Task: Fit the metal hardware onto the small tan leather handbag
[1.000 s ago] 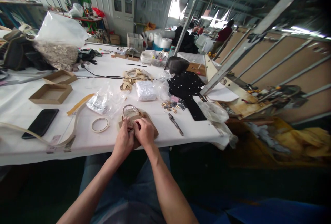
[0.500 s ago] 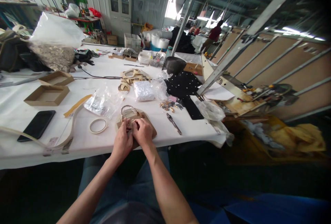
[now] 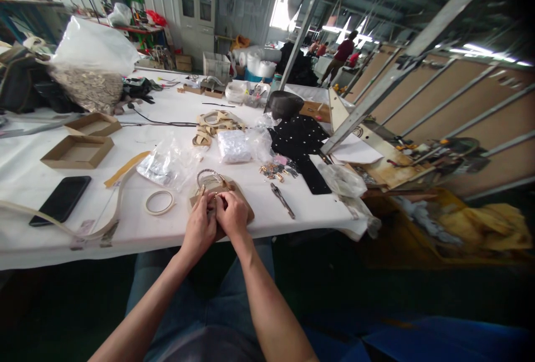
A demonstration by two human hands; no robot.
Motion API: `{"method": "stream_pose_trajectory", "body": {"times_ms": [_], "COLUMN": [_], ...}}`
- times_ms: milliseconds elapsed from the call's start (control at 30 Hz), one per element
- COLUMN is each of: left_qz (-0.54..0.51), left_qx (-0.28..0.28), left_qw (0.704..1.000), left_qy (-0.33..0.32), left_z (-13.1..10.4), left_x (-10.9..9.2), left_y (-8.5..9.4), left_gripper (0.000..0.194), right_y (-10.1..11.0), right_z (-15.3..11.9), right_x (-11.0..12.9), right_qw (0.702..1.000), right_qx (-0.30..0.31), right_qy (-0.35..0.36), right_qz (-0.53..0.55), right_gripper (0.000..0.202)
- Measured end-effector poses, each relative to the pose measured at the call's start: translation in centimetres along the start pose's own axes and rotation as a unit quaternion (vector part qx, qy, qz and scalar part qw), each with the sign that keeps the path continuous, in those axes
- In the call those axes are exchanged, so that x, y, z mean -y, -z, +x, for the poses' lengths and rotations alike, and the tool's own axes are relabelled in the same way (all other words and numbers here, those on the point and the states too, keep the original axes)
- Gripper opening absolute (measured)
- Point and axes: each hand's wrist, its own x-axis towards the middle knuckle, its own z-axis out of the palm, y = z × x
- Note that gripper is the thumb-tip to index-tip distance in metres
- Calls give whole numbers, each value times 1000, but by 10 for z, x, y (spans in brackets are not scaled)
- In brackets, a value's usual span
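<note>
My left hand [image 3: 199, 227] and my right hand [image 3: 232, 214] are side by side at the near edge of the white table [image 3: 137, 234]. Both pinch the middle of a tan leather piece [image 3: 246, 206] that lies flat under them. A metal ring [image 3: 208, 174] sits at the far end of that piece. What the fingertips hold between them is too small to make out. A tape ring [image 3: 159, 202] lies just left of my left hand, and a pair of small pliers [image 3: 282, 200] just right of my right hand.
A black phone [image 3: 60, 199], two open cardboard boxes [image 3: 77, 151], a long tan strap [image 3: 100, 228], clear plastic bags [image 3: 167, 162], small brass fittings [image 3: 271, 171] and a black studded fabric [image 3: 300, 139] lie on the table. A slanted metal frame [image 3: 368, 103] rises at right. People stand far behind.
My hands stay on the tan leather piece with only slight finger motion. The view has shifted a little. A person in the background has walked.
</note>
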Motion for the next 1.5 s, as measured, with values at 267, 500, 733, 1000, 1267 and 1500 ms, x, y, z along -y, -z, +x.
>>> {"method": "stream_pose_trajectory", "body": {"times_ms": [267,500,733,1000,1267,1500], "left_qz": [32,43,55,62,62,19], "left_qx": [12,19,13,11,9,12], "left_qw": [999,999,998,998,998,1000], "left_qy": [-7,-6,-7,12,14,13], "left_z": [2,6,7,9,7,5], "left_x": [1,1,1,1,3,3], "left_y": [-2,-3,-6,-9,-11,-6], "left_gripper": [65,71,77,76,67,59], "right_y": [3,7,12,7,13,21], "right_z": [0,5,20,29,23,44], "right_x": [-2,-5,-8,-14,-21,-27], "right_qw": [1000,999,999,995,992,982], "right_qx": [7,10,24,30,41,123], "right_qy": [7,1,20,29,54,103], "right_qz": [28,43,41,90,104,96], "right_gripper": [11,10,19,43,18,16]}}
